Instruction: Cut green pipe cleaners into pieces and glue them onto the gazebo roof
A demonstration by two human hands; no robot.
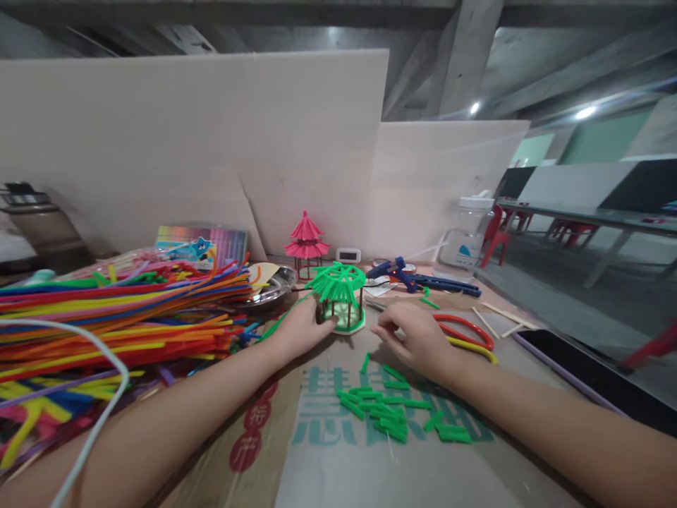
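A small pavilion model stands upright on the cardboard, with a green pipe-cleaner roof, dark posts and a green-edged base. My left hand grips its left side, thumb at the base and fingers partly hidden behind it. To the right of the model is my right hand, fingers curled in; anything between them is hidden. Cut green pipe-cleaner pieces lie scattered in front of the model. Scissors with red and yellow handles rest partly under my right hand.
Bundles of colourful pipe cleaners crowd the left side beside a metal bowl. Behind are a pink pagoda model, a small clock and a blue glue gun. At right are a clear jug and a phone.
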